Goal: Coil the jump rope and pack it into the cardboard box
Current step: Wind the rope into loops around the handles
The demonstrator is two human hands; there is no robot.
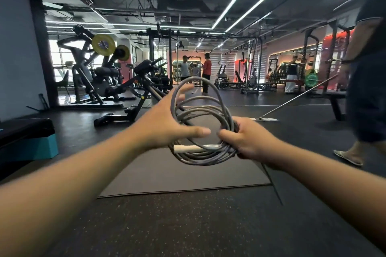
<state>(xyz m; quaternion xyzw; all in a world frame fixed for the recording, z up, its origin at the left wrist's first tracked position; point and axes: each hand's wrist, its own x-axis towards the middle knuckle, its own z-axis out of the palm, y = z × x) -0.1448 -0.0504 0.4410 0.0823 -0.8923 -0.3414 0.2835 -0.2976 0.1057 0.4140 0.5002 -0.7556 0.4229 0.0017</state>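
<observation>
Grey rope looks light, springy, prone to uncoiling; right hand grips the bundled loops, best hold; left hand spread open inside them.

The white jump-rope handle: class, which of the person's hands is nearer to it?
Right. The right hand grips the grey rope coil at one end of the white handle; the open left hand hovers just above its free end.
</observation>
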